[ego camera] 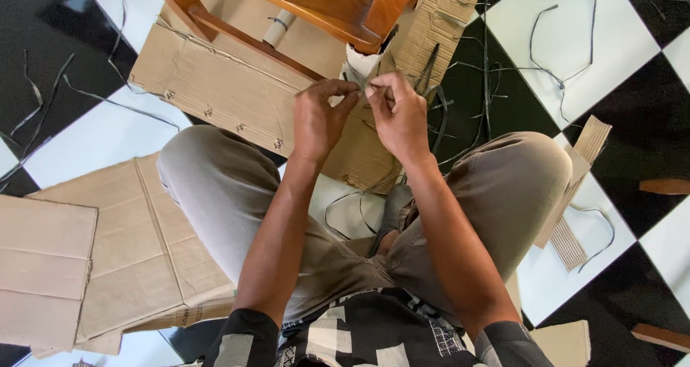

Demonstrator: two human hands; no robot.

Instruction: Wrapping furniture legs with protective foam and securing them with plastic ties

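Posture: person seated on checkered black-and-white floor, knees apart, grey trousers.
Left hand: fingers curled, thumb and forefinger pinching a thin dark strip at centre top.
Right hand: fingertips pressed together on the same strip, touching the left hand's fingertips.
Strip location: between both hands, just below the wrapped chair leg at 12 o'clock.
Chair: wooden frame at 12 o'clock, leg end covered in pale wrap.
Cardboard: flat corrugated sheet under the chair at 11 o'clock; folded box pieces at 8 o'clock; small scraps at 3 o'clock.
Loose strips: scattered on tiles at 1–2 o'clock and 10 o'clock.
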